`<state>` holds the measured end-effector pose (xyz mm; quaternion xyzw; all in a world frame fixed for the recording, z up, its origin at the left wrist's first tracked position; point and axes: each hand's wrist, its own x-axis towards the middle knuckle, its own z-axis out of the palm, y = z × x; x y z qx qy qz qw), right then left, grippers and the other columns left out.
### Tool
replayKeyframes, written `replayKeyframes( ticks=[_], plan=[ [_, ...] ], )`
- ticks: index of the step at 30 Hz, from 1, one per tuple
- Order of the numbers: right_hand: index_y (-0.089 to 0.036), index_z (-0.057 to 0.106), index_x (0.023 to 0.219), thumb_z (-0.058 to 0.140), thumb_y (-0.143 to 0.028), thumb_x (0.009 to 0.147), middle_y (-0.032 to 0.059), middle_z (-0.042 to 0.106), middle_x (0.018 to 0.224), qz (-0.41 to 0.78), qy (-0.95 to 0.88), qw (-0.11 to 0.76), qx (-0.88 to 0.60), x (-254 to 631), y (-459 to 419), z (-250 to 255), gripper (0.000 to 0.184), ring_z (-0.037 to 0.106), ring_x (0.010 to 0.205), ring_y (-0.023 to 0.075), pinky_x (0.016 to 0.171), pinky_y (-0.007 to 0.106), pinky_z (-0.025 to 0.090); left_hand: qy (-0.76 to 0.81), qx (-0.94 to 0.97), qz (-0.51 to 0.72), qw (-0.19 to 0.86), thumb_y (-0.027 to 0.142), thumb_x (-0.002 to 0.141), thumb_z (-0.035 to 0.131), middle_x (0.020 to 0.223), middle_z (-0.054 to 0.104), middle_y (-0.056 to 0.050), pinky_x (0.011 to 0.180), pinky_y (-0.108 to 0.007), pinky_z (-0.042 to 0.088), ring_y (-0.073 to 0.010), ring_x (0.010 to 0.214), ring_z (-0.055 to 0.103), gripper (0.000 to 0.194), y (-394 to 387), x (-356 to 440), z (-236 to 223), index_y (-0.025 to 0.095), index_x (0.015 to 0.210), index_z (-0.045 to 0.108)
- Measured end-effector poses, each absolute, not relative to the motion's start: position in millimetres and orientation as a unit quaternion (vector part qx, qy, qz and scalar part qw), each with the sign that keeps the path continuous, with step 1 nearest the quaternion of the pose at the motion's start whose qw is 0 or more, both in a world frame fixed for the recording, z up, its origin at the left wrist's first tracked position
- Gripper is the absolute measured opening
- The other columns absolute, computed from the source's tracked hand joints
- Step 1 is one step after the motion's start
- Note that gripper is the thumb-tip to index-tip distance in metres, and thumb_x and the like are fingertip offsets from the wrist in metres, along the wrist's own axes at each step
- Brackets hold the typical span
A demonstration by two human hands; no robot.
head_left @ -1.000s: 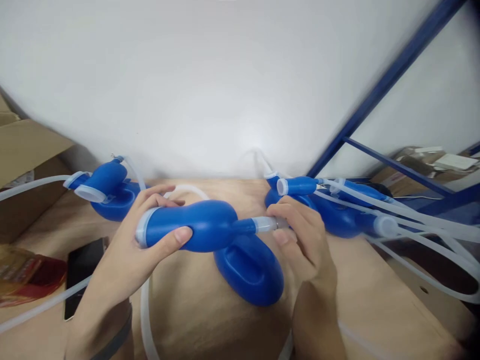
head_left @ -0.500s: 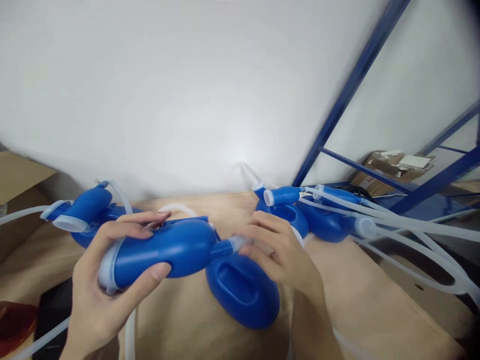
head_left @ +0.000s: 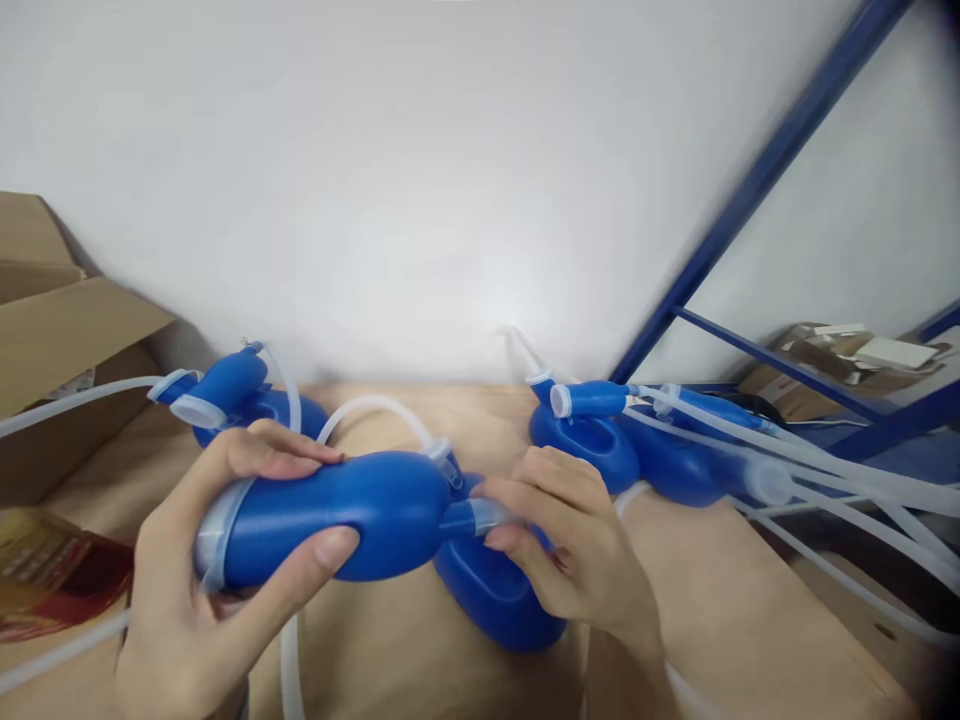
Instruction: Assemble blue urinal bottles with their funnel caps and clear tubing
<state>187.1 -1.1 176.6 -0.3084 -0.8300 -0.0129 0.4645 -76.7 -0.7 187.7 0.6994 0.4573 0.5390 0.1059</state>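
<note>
My left hand (head_left: 202, 560) is wrapped round a blue bottle-shaped plastic piece (head_left: 360, 510). A translucent collar (head_left: 217, 540) rings its wide end, inside my palm. The narrow neck points right, with a short translucent tube end (head_left: 491, 515) on it. My right hand (head_left: 574, 540) pinches that tube end between thumb and fingers; what lies beyond is hidden by the fingers. Below and behind is a blue container with a moulded hollow (head_left: 502, 600), lying on the table. From its spout cap (head_left: 439, 450) a white hose (head_left: 375, 402) curves left.
At the left stands another blue container with a bottle-shaped piece (head_left: 229, 390), near an open cardboard box (head_left: 82, 320). Several more blue containers (head_left: 585, 445) and white hoses (head_left: 825, 455) crowd the right. A red-and-gold packet (head_left: 64, 575) lies left. A blue metal frame (head_left: 750, 200) rises at right.
Both hands have drawn lower and nearer with the blue piece. The right hand has shifted from further along the tube to closer to the neck. The camera view swung and partly swung back.
</note>
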Motion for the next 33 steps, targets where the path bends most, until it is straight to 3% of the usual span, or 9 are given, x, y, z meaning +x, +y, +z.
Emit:
replayKeyframes(
  ticks=[5,11,16,23,26,29,31,33],
  plan=[
    [-0.016,0.072,0.104,0.047,-0.038,0.11,0.005,0.066,0.079,-0.009,-0.83,0.452,-0.326,180.9,2.3,173.0,0.034,0.06,0.07,0.0181,0.065,0.033,0.046,0.461,0.673,0.564,0.131,0.038,0.08,0.079,0.096,0.072,0.0,0.072,-0.038,0.06,-0.0245,0.084,0.069,0.02,-2.9,-74.4,187.7,0.03,0.09,0.063],
    [-0.02,0.07,0.106,0.044,-0.038,0.111,0.0062,0.074,0.086,-0.006,-0.822,0.462,-0.332,178.0,7.1,168.8,0.032,0.067,0.073,0.0189,0.066,0.031,0.051,0.49,0.623,0.594,0.137,0.035,0.081,0.076,0.097,0.068,-0.001,0.082,-0.043,0.059,-0.0269,0.092,0.068,0.02,-9.4,-54.3,189.1,0.03,0.089,0.059],
    [-0.022,0.069,0.105,0.043,-0.042,0.11,0.0061,0.075,0.084,0.008,-0.826,0.457,-0.33,180.1,7.2,167.5,0.034,0.069,0.072,0.0206,0.065,0.032,0.053,0.418,0.652,0.604,0.189,0.029,0.085,0.075,0.096,0.068,0.001,0.082,-0.035,0.058,-0.021,0.091,0.069,0.018,-1.1,-53.3,185.8,0.026,0.095,0.059],
    [-0.022,0.072,0.111,0.053,-0.033,0.107,0.0067,0.079,0.091,-0.055,-0.854,0.392,-0.337,178.3,20.5,160.9,0.023,0.073,0.079,0.0226,0.07,0.034,0.054,0.537,0.6,0.563,0.186,0.045,0.09,0.068,0.081,0.066,0.002,0.069,-0.031,0.051,-0.0185,0.074,0.063,0.025,4.6,-53.6,189.6,0.023,0.084,0.059],
    [-0.019,0.071,0.113,0.054,-0.034,0.108,0.0078,0.08,0.094,-0.103,-0.864,0.363,-0.332,174.1,26.8,154.5,0.024,0.074,0.08,0.022,0.072,0.033,0.052,0.578,0.582,0.541,0.186,0.049,0.093,0.062,0.081,0.065,0.002,0.073,-0.031,0.05,-0.0181,0.075,0.062,0.028,13.2,-57.5,187.2,0.023,0.083,0.057],
    [-0.017,0.07,0.113,0.053,-0.042,0.108,0.0086,0.08,0.093,-0.145,-0.868,0.351,-0.321,172.5,29.2,150.0,0.031,0.073,0.08,0.0222,0.072,0.033,0.05,0.577,0.602,0.501,0.232,0.054,0.096,0.056,0.093,0.07,0.0,0.082,-0.033,0.051,-0.0211,0.088,0.066,0.031,18.0,-68.1,185.0,0.023,0.094,0.063],
    [-0.016,0.07,0.111,0.052,-0.043,0.108,0.0082,0.079,0.093,-0.144,-0.864,0.354,-0.329,175.1,30.0,149.8,0.032,0.072,0.08,0.0223,0.072,0.034,0.049,0.567,0.619,0.471,0.271,0.059,0.097,0.055,0.104,0.072,-0.002,0.082,-0.034,0.054,-0.0237,0.095,0.069,0.039,14.9,-74.4,185.5,0.025,0.114,0.065],
    [-0.018,0.07,0.108,0.052,-0.041,0.109,0.0067,0.078,0.092,-0.121,-0.855,0.368,-0.346,180.9,31.1,151.9,0.029,0.071,0.082,0.0222,0.074,0.034,0.049,0.541,0.646,0.449,0.297,0.062,0.094,0.061,0.114,0.072,-0.004,0.079,-0.036,0.058,-0.0252,0.097,0.072,0.058,8.0,-76.9,187.1,0.028,0.14,0.055]
  ],
)
